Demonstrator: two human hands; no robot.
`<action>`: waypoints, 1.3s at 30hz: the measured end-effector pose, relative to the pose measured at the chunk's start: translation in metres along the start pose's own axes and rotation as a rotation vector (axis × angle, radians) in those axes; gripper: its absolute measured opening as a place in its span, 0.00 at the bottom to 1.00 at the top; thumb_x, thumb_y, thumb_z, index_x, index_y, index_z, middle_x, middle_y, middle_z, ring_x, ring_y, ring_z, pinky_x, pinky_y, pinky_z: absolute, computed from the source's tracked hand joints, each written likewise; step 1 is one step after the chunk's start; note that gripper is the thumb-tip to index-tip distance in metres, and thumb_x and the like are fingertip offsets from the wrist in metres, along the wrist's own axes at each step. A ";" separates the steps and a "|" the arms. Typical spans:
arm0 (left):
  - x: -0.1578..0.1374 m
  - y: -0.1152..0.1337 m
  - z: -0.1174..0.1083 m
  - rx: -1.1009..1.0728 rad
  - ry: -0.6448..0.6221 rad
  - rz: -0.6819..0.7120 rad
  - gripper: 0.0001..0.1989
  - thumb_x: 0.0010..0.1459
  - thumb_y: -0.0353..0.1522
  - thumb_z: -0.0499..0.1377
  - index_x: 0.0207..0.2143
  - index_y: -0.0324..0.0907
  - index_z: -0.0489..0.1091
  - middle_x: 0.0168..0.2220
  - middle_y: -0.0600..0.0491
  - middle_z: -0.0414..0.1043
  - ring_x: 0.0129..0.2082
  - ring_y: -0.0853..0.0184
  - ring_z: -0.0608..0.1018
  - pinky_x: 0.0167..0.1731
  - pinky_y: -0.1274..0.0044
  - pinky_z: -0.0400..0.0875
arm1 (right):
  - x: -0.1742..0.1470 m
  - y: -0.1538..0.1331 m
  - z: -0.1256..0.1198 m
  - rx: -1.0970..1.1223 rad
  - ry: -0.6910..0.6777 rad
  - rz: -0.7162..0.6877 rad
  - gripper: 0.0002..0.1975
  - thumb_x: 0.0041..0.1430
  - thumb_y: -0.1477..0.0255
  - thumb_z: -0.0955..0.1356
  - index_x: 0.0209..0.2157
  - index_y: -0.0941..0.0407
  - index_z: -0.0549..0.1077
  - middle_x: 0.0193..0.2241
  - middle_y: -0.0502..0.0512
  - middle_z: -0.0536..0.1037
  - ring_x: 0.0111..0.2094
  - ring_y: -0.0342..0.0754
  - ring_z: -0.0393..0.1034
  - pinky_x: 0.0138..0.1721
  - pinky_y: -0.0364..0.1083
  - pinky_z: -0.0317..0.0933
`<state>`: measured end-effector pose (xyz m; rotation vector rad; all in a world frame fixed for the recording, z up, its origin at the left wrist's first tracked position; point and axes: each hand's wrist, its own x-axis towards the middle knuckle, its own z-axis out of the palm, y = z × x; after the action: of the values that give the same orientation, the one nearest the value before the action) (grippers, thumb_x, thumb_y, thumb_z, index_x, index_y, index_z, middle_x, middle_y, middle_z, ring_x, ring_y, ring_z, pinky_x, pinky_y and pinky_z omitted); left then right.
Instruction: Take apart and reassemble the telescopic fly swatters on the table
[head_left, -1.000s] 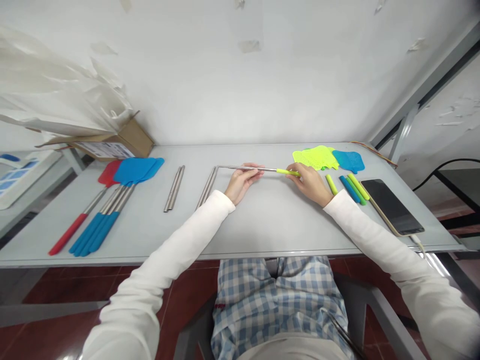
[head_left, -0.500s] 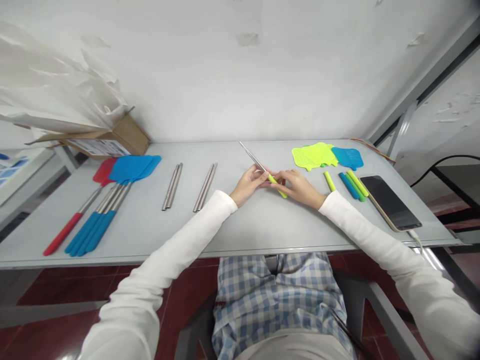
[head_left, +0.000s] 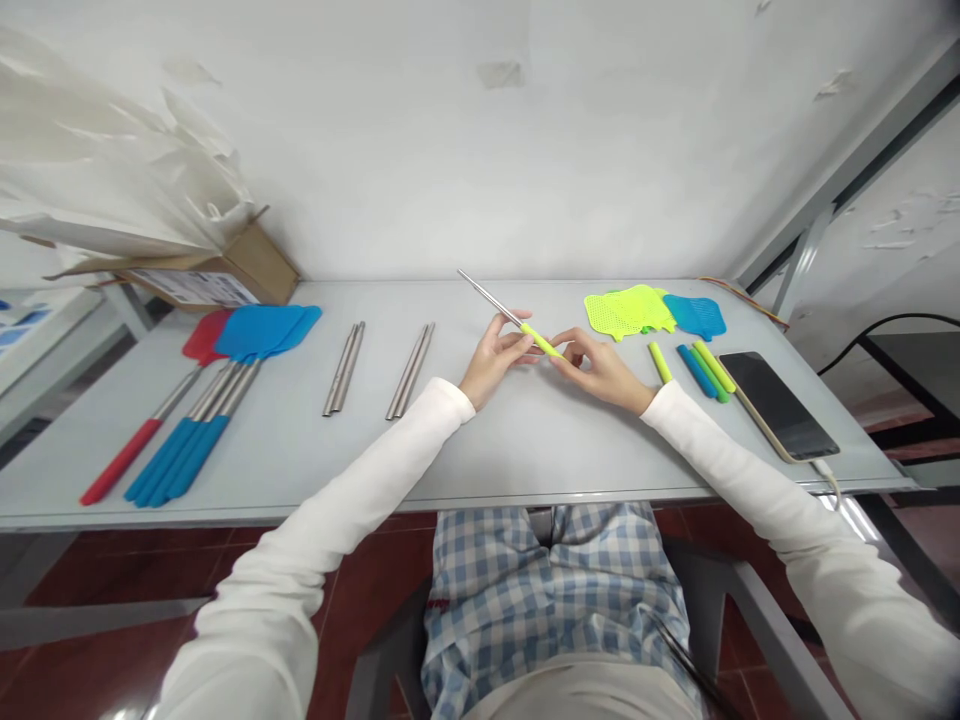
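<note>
Above the middle of the desk is a fly swatter handle (head_left: 541,340), a thin metal rod with a yellow-green grip, its bare tip slanting up to the left. My left hand (head_left: 495,362) is closed around it near where the rod meets the grip. With thumb and fingers my right hand (head_left: 596,370) pinches the lower end of the grip. No swatter head is on the rod's tip. Right of my right hand lies a short yellow-green grip (head_left: 660,362), and beyond it yellow-green swatter heads (head_left: 626,310) are stacked beside a blue swatter head (head_left: 697,315).
Metal tubes (head_left: 410,372) and more metal tubes (head_left: 344,370) lie left of my hands. Farther left are blue fly swatters (head_left: 202,430) and a red one (head_left: 135,450). Coloured grips (head_left: 701,370) and a plugged-in phone (head_left: 780,405) lie right. A cardboard box (head_left: 259,265) stands behind left.
The handle has shifted up and left, showing more of its yellow-green grip above my left hand. My right hand's fingers have come to the grip's lower end.
</note>
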<state>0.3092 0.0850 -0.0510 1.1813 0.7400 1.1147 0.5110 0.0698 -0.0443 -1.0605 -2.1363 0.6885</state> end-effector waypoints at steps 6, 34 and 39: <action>-0.001 0.003 -0.003 0.048 0.008 -0.013 0.19 0.53 0.43 0.65 0.42 0.41 0.67 0.31 0.52 0.76 0.35 0.67 0.78 0.37 0.75 0.71 | 0.008 0.011 -0.016 -0.220 0.101 0.060 0.16 0.68 0.60 0.57 0.42 0.55 0.69 0.32 0.57 0.76 0.35 0.51 0.70 0.40 0.49 0.62; 0.002 0.013 -0.014 0.331 0.027 0.038 0.22 0.65 0.45 0.50 0.58 0.48 0.63 0.27 0.57 0.62 0.27 0.70 0.73 0.31 0.78 0.68 | 0.014 0.075 -0.045 -0.514 0.437 0.727 0.36 0.47 0.69 0.67 0.58 0.60 0.54 0.57 0.70 0.65 0.60 0.68 0.53 0.58 0.63 0.47; 0.003 0.015 -0.027 1.013 0.128 0.262 0.22 0.67 0.41 0.48 0.59 0.47 0.66 0.37 0.51 0.66 0.34 0.67 0.73 0.39 0.74 0.68 | 0.016 0.075 -0.055 -0.353 0.555 0.716 0.38 0.47 0.73 0.69 0.58 0.58 0.52 0.53 0.69 0.67 0.57 0.67 0.57 0.58 0.63 0.49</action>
<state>0.2819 0.0969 -0.0437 2.1082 1.3546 1.0391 0.5809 0.1323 -0.0547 -1.9799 -1.4000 0.2522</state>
